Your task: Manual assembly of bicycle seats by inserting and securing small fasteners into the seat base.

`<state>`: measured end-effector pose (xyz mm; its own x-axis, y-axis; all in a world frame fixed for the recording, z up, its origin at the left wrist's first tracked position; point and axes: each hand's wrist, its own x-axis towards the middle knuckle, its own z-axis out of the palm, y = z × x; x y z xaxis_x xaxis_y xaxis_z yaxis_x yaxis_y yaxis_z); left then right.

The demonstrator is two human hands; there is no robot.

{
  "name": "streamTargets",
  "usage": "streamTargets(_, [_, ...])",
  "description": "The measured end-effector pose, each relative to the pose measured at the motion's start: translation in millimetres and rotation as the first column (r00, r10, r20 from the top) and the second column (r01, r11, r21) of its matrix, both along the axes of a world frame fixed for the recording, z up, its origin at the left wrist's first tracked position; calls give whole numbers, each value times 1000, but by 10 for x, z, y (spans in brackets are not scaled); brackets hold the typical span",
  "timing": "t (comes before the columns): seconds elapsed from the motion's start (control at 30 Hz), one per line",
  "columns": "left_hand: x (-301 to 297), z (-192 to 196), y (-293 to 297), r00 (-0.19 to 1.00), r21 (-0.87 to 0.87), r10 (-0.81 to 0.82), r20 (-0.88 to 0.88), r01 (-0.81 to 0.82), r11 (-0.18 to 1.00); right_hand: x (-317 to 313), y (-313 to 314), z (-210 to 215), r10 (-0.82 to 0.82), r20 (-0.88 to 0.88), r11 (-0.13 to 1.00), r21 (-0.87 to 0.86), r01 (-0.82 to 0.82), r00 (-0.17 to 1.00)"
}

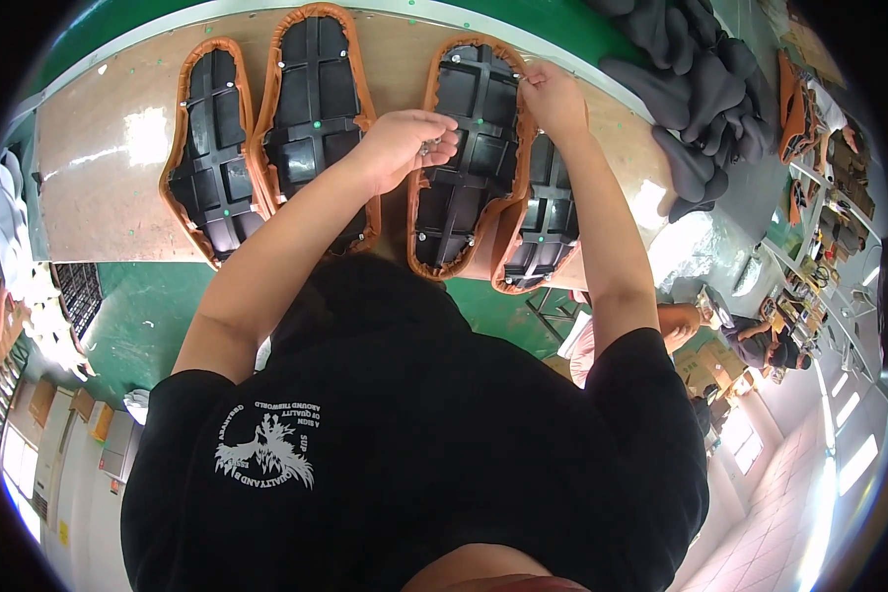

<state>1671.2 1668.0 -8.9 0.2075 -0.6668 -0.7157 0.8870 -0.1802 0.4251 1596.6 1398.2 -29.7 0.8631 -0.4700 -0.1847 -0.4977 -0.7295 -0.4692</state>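
Several long rounded panels lie on the table, their black ribbed plastic undersides facing up and orange-brown covers folded round the edges. My left hand (409, 144) hovers palm-up by the left edge of the third panel (472, 138), its fingers curled around small metal pieces (430, 147). At that panel's upper right edge my right hand (555, 99) is closed in a pinch; what is between the fingertips is too small to make out. Small shiny fasteners dot the panel's rim. The fourth panel (545, 219) lies partly under the third, below my right wrist.
To the left lie two more panels, the outer one (215, 128) and a longer one (313, 94), on the tan tabletop (99, 178). Dark grey padded pieces (696, 99) are heaped beyond the table's right end. Other people (760, 340) are at the far right, near shelves.
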Motion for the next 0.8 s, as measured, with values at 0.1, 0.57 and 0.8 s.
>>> streamTargets(0.1, [-45, 1, 111, 1000, 36, -16, -4, 16, 999, 23, -72, -129, 63, -42, 995, -72, -66, 997])
streamTargets(0.57, [-132, -25, 298, 978, 147, -201, 61, 190, 971, 109, -218, -96, 571, -271, 709, -314, -632, 775])
streamTargets(0.8, [-213, -91, 397, 807, 325, -377, 454, 243, 914, 108, -260, -36, 667, -265, 618, -324, -716, 696])
